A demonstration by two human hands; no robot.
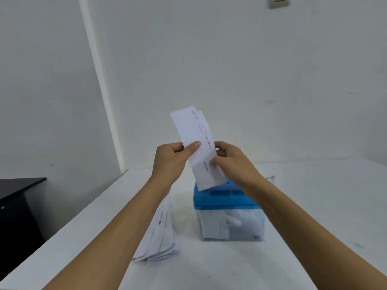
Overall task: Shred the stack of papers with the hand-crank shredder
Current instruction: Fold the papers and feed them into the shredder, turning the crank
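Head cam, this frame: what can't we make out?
Shredder crank and slot: head view, hidden by right hand, its forearm and held slips.
Print on slips: head view, too small, blurred.
Paper stack: head view, partly behind left forearm; count unclear.
Bin contents: hazy through clear wall.

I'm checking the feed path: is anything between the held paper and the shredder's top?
Nothing visible. The paper, pinched by the left hand and right hand, is held over the blue top of the shredder; the right arm hides part of that top.
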